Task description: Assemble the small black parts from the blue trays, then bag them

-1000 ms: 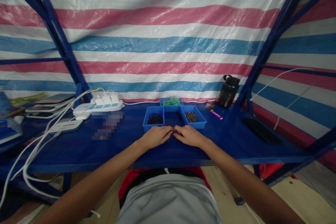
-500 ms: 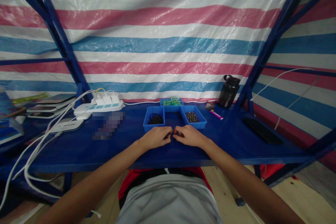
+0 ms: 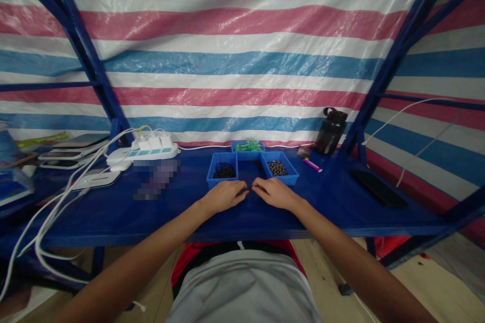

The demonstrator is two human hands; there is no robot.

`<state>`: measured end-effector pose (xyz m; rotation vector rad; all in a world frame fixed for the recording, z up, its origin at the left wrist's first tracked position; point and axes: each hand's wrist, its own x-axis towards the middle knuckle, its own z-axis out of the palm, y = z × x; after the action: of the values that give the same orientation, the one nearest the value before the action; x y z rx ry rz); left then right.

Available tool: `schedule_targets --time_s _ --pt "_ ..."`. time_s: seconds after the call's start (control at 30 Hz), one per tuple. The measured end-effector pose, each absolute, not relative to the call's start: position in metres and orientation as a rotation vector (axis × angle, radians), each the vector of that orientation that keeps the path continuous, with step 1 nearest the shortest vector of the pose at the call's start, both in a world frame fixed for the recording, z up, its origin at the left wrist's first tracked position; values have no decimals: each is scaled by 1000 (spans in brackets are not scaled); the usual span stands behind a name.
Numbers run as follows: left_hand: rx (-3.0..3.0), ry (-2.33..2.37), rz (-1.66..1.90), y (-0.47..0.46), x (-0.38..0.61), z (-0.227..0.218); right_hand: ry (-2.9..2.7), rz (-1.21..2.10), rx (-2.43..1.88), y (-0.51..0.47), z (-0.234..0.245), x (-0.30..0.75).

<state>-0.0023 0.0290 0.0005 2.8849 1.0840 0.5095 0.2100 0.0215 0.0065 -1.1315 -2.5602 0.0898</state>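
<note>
My left hand (image 3: 225,196) and my right hand (image 3: 273,193) rest close together on the blue table (image 3: 113,212), knuckles up, fingers curled and fingertips almost meeting. What they pinch is too small to make out. Just beyond them stand two blue trays: the left tray (image 3: 222,170) holds dark small parts, the right tray (image 3: 279,168) holds brownish small parts. A third blue tray (image 3: 247,146) with green pieces sits behind them.
A white power strip (image 3: 146,151) with chargers and white cables (image 3: 56,202) lies at the left, near stacked devices (image 3: 71,154). A dark bottle (image 3: 329,131) stands at the back right, a pink item (image 3: 312,165) beside it, a black phone (image 3: 377,189) farther right.
Both hands have shifted slightly forward toward the trays; their fingertips stay close together.
</note>
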Motion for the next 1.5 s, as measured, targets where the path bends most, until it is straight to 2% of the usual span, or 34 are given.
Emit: schedule_targets --time_s 0.3,0.73,0.9,1.03,1.13,1.23,1.33,1.5 --pt "2894 1129 535 29 -3 0 -2532 138 -1053 23 5 212" --pt "2976 857 681 25 -5 -2 -2633 111 -1023 23 1 208" --pt "3080 794 942 26 -11 6 -2590 126 -963 17 4 207" --pt "2997 1138 1322 34 -22 19 -2639 -139 -930 21 17 203" --pt "2885 1525 1286 45 -29 21 -2636 -297 -966 43 32 194" --pt "2799 1702 1174 53 -33 17 -2691 -373 -1148 79 44 182" --pt "2835 1540 1196 52 -33 17 -2790 -394 -1337 113 45 171" --pt "3024 891 1205 33 -24 20 -2829 -365 -1440 138 32 162"
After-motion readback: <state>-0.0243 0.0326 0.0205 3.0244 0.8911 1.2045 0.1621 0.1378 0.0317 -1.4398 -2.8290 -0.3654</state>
